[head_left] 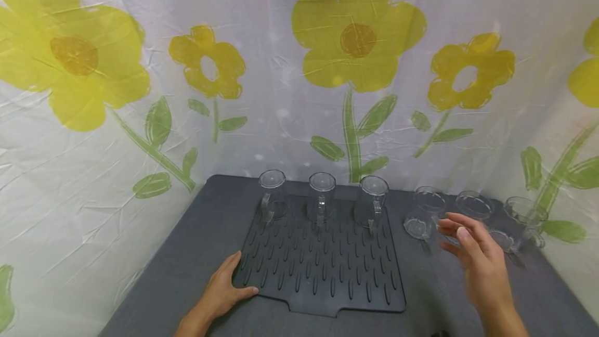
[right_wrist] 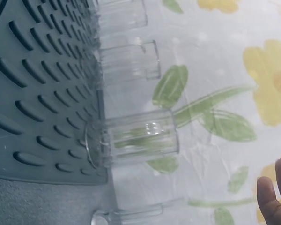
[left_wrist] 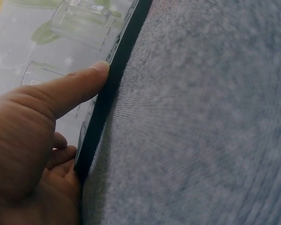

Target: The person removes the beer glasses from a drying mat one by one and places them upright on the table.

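Observation:
My left hand (head_left: 217, 287) rests at the near left corner of a dark ribbed drying mat (head_left: 323, 269). In the left wrist view its thumb (left_wrist: 79, 86) lies straight against the mat's edge, with the other fingers at the corner. Along the mat's far side, three clear glass mugs stand upside down: a left mug (head_left: 273, 196), a middle mug (head_left: 322, 199) and a right mug (head_left: 372, 202). My right hand (head_left: 482, 264) hovers right of the mat, fingers loosely bent and holding nothing. It partly hides the upright glass mugs behind it.
Three upright glass mugs stand right of the mat: a left one (head_left: 426, 202), a middle one (head_left: 473, 204) and a right one (head_left: 524, 217). The grey table (head_left: 182, 243) meets a flower-printed curtain (head_left: 271, 92) behind and at both sides.

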`<action>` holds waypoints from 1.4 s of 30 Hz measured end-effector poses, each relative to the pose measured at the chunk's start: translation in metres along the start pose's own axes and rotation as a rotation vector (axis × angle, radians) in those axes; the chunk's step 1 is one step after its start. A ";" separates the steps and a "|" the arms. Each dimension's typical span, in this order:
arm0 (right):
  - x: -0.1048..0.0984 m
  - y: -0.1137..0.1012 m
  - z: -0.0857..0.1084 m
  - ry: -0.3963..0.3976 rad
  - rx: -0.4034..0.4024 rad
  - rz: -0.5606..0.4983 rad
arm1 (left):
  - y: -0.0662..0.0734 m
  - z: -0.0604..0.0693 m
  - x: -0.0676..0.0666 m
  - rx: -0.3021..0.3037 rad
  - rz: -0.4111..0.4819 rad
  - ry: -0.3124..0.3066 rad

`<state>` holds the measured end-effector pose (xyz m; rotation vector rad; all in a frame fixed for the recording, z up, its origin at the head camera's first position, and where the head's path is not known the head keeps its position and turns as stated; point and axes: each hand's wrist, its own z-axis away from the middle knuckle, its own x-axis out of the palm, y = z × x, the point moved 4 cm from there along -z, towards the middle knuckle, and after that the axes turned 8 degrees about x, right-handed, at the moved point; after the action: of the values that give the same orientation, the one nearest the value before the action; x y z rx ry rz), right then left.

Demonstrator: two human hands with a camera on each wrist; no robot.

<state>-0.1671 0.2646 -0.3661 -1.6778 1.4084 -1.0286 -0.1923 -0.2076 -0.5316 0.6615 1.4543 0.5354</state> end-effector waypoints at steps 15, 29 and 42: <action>0.008 0.027 -0.019 0.045 0.133 0.165 | 0.001 0.001 0.000 0.023 0.002 0.013; 0.017 0.057 -0.037 0.112 0.255 0.326 | -0.001 0.000 0.000 0.022 0.002 0.008; 0.032 0.096 -0.053 0.150 0.393 0.333 | -0.001 0.000 0.000 0.014 0.013 0.011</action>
<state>-0.2528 0.2165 -0.4242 -1.0628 1.4097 -1.1634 -0.1922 -0.2084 -0.5319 0.6804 1.4664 0.5398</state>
